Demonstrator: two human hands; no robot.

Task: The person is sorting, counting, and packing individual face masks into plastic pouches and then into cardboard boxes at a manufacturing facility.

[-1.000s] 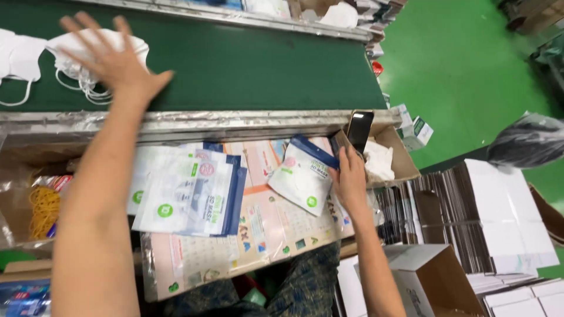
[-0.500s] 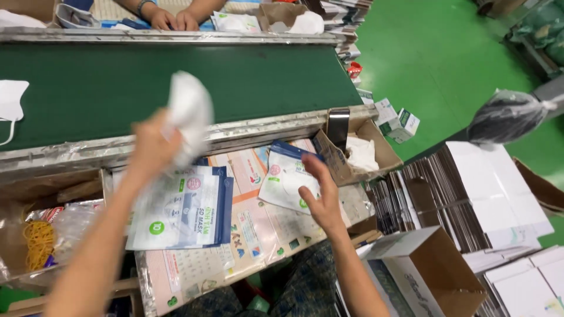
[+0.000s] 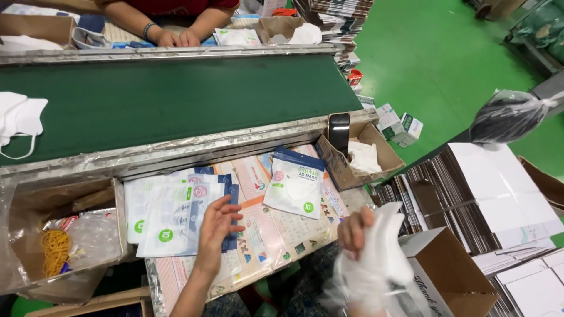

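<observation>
Left hand open, fingers spread, resting on stack of mask pouches. Right hand closed around white mask, at 3 o'clock of stack. Single pouch lies at 1 o'clock of left hand, apart.

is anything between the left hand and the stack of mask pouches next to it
Nothing visible. The left hand hovers open at the right edge of the stack of mask pouches, fingers over its blue edge. The right hand holds a white mask off to the side.
</observation>
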